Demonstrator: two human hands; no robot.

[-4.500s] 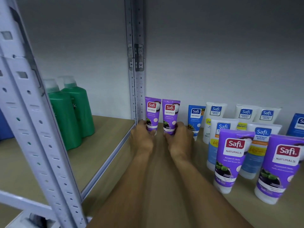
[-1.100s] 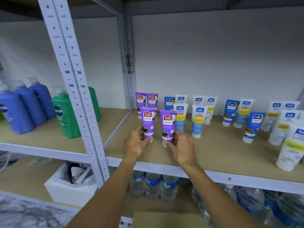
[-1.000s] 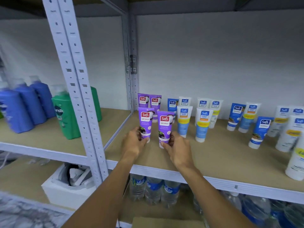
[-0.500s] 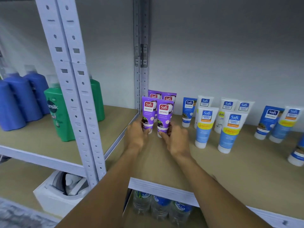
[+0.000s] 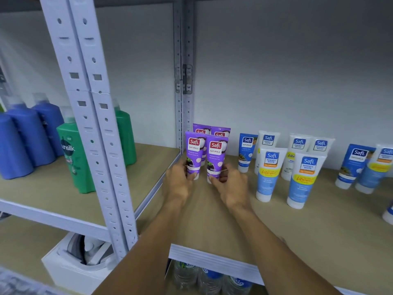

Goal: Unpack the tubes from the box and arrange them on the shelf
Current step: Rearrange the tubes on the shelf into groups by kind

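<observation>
Head view: the left hand [image 5: 179, 182] grasps the cap end of one purple tube [image 5: 194, 153], thumb and fingers curled round it. The right hand [image 5: 230, 184] grasps a second purple tube [image 5: 215, 157] the same way. Both tubes stand cap-down and upright on the shelf [image 5: 212, 222], side by side and nearly touching, labels facing out. The low grip probably leaves the labels readable and lets the caps be nudged square.

Directly at 12 o'clock from them a back pair of purple tubes [image 5: 221, 130] stands against the wall. The held pair looks meant as a second row in front of it, keeping like with like. They sit tight to the rear corner post [image 5: 184, 116] at 11 o'clock, likely so the row starts at the bay's edge.

At 3 o'clock from the hands, blue and white tubes [image 5: 269, 173] stand in their own staggered rows, apart from the purple group. At 9 o'clock, beyond the front upright [image 5: 89, 128], green bottles [image 5: 73, 154] and blue bottles [image 5: 25, 141] fill the neighbouring bay. At 6 o'clock, water bottles [image 5: 209, 277] show under the shelf. The box the tubes come from is not in view.
</observation>
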